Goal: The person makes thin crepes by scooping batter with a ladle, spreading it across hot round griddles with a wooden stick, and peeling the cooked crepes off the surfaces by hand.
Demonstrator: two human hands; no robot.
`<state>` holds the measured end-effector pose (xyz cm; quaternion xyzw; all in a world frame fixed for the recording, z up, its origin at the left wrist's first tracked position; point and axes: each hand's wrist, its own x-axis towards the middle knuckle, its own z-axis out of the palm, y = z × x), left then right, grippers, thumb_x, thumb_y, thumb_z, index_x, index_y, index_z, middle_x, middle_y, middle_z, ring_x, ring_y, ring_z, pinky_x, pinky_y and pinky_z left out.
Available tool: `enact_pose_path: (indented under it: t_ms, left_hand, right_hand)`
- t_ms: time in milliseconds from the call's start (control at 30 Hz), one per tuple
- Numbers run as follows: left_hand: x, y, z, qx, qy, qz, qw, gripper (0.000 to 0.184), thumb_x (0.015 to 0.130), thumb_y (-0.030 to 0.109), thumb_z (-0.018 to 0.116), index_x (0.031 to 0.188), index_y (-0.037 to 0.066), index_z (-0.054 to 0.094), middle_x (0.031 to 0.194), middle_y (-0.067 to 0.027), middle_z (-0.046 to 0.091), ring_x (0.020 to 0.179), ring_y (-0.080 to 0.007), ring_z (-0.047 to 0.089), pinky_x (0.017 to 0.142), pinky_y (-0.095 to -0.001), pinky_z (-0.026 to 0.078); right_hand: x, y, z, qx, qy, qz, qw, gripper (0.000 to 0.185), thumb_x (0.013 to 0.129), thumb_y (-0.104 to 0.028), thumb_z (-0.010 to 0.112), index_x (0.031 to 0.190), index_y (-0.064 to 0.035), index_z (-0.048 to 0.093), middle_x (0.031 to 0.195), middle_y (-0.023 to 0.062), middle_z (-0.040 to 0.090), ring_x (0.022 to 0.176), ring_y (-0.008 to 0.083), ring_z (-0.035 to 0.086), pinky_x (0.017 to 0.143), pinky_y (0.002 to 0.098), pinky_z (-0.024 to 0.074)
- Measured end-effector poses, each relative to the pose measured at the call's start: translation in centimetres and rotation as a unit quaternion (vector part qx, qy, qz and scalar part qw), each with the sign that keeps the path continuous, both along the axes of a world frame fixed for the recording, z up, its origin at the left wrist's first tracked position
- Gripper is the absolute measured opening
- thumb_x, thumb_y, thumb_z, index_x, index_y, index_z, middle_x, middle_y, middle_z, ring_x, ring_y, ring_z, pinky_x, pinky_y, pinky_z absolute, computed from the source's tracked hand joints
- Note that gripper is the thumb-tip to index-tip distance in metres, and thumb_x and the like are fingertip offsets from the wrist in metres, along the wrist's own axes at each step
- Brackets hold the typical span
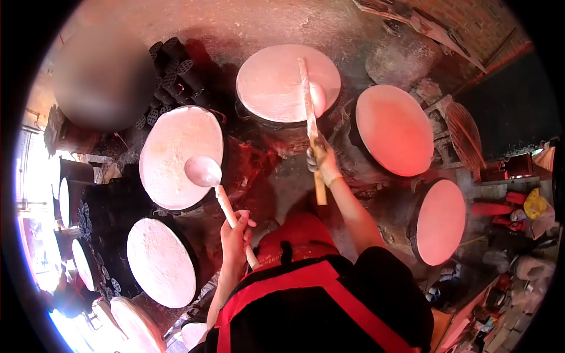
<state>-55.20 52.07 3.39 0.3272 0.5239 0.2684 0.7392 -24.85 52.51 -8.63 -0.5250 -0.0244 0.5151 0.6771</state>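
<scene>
My left hand is closed around the pale handle of a ladle. The ladle's bowl is over the left round griddle, which has a whitish surface; whether they touch I cannot tell. My right hand grips a long flat wooden stick, coated white along its far half. That stick reaches across the far round griddle, covered in a pale layer. Beside the stick lies a smooth, rounded pale shape, perhaps batter; its kind is unclear.
More pale-topped round griddles stand around me: upper right, lower right and lower left. Black perforated coal briquettes are stacked behind the left griddle. A woven round rack leans at right, near clutter.
</scene>
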Motion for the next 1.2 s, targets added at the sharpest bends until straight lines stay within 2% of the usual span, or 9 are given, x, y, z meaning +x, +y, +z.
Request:
enact_pose_path:
  t_ms: [200,400,533,600,633,700,1033,1133,1200]
  left_hand:
    - [6.1,-0.6,1.2,-0.009,-0.009,0.001,1.000,0.032,0.095,0.026,0.052,0.117,0.003,0.048,0.065,-0.0035,0.054,0.042,-0.0053,0.038,0.035,-0.0188,0.022]
    - [11.0,-2.0,-0.2,-0.038,-0.033,0.039,0.998,0.032,0.097,0.030,0.046,0.116,0.004,0.048,0.068,-0.0012,0.051,0.045,-0.0070,0.041,0.037,-0.0201,0.026]
    - [13.6,-1.8,-1.2,-0.065,-0.049,0.092,0.992,0.022,0.095,0.023,0.051,0.110,0.006,0.050,0.079,-0.0005,0.051,0.054,-0.0068,0.045,0.040,-0.0198,0.033]
    - [13.4,-1.4,-0.7,-0.071,-0.060,0.054,0.994,0.018,0.094,0.019,0.053,0.107,0.007,0.050,0.080,-0.0004,0.051,0.055,-0.0058,0.044,0.041,-0.0181,0.032]
    - [13.5,-1.1,-0.3,-0.068,-0.069,0.044,0.994,0.018,0.094,0.019,0.053,0.107,0.006,0.050,0.080,-0.0005,0.051,0.055,-0.0055,0.043,0.041,-0.0176,0.032]
    - [13.4,-0.4,-0.2,-0.066,-0.069,0.019,0.995,0.018,0.094,0.018,0.053,0.106,0.006,0.050,0.079,-0.0009,0.050,0.054,-0.0051,0.042,0.041,-0.0168,0.031]
    - [14.6,3.1,0.5,-0.098,-0.064,-0.029,0.993,0.017,0.093,0.018,0.052,0.103,0.004,0.049,0.075,-0.0011,0.048,0.054,-0.0068,0.042,0.042,-0.0177,0.032]
    - [15.2,5.6,-0.8,-0.076,-0.034,-0.063,0.994,0.015,0.092,0.018,0.053,0.099,0.005,0.049,0.073,-0.0012,0.048,0.054,-0.0075,0.043,0.042,-0.0183,0.033]
    - [16.0,8.4,-2.3,-0.038,-0.012,-0.100,0.994,0.012,0.090,0.017,0.053,0.090,0.006,0.047,0.070,-0.0011,0.047,0.054,-0.0090,0.045,0.042,-0.0207,0.034]
  right_hand:
    - [5.0,-2.1,-0.2,-0.028,-0.023,0.234,0.972,0.041,0.094,-0.036,0.051,0.132,-0.0256,0.042,0.063,-0.0029,0.047,0.039,0.0058,0.033,0.035,0.0215,0.0251]
    - [12.9,1.9,2.0,-0.036,-0.167,0.112,0.979,0.042,0.097,-0.024,0.042,0.138,-0.0294,0.037,0.061,-0.0053,0.040,0.040,0.0053,0.033,0.035,0.0220,0.0283]
    - [11.9,5.3,-1.3,-0.090,-0.406,0.292,0.861,0.037,0.092,-0.026,0.051,0.126,-0.0111,0.054,0.095,0.0081,0.065,0.081,0.0176,0.059,0.076,0.0317,0.0472]
    - [11.8,3.2,-0.4,0.027,-0.337,0.169,0.926,0.040,0.091,-0.025,0.056,0.127,-0.0090,0.054,0.097,0.0058,0.057,0.085,0.0132,0.049,0.077,0.0277,0.0363]
    - [13.0,3.1,-4.6,0.051,-0.372,0.076,0.924,0.040,0.091,-0.025,0.057,0.128,-0.0122,0.053,0.081,-0.0005,0.051,0.069,0.0090,0.043,0.061,0.0244,0.0336]
    - [11.2,0.3,3.2,-0.030,-0.128,-0.076,0.988,0.038,0.091,-0.023,0.057,0.129,-0.0178,0.054,0.060,-0.0083,0.042,0.044,0.0042,0.034,0.040,0.0218,0.0274]
    - [14.8,2.8,-2.8,-0.023,-0.263,0.029,0.964,0.034,0.092,-0.023,0.056,0.126,-0.0232,0.056,0.055,-0.0096,0.038,0.038,0.0036,0.028,0.035,0.0209,0.0237]
    - [12.7,-0.7,1.8,-0.058,-0.169,0.144,0.973,0.038,0.091,-0.022,0.059,0.128,-0.0182,0.055,0.060,-0.0108,0.040,0.044,0.0020,0.031,0.037,0.0199,0.0243]
    - [12.7,-2.3,2.2,-0.078,-0.180,0.125,0.972,0.036,0.092,-0.016,0.056,0.127,-0.0089,0.054,0.099,0.0019,0.057,0.075,0.0042,0.049,0.060,0.0197,0.0391]
